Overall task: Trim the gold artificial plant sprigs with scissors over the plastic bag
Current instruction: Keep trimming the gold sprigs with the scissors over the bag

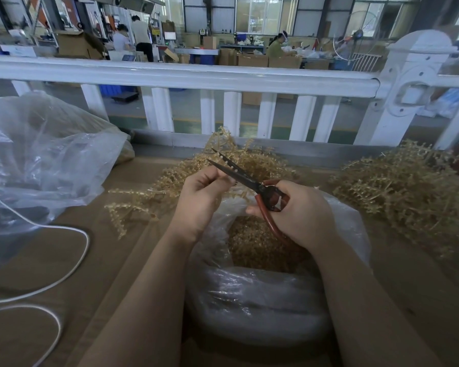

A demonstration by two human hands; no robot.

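1. At centre frame, the person's left hand (200, 197) rises from the lower middle on a bare forearm, its back toward the camera and its fingers curled in toward the palm. Its grip pinches a gold sprig (133, 200) near the stem; the exact finger contact is hidden behind the hand.

2. Just right of centre, the right hand (300, 210) comes in from the lower right, its fingers wrapped round the red handles of the scissors (245, 178). That grip is closed firmly on the handles.

3. The scissors' long axis runs diagonally, handles at lower right and tips toward the upper left. The dark blades stand slightly parted, the tips apart above the left hand's knuckles.

4. The held sprig trails to the left of the left hand, its long axis roughly level, with side fronds drooping toward the brown tabletop (122, 260).

5. Below both hands sits the plastic bag (252, 300), its mouth open upward and gold trimmings visible inside. Both hands hover over that mouth.

6. More gold sprigs lie in a loose heap (249, 160) behind the hands, and a larger pile (403, 192) fills the right side of the frame.

7. At left, a big clear bag (43, 160) slumps on the tabletop, with a white cable (74, 263) looping below it.

8. Across the upper frame runs a white railing (186, 75).
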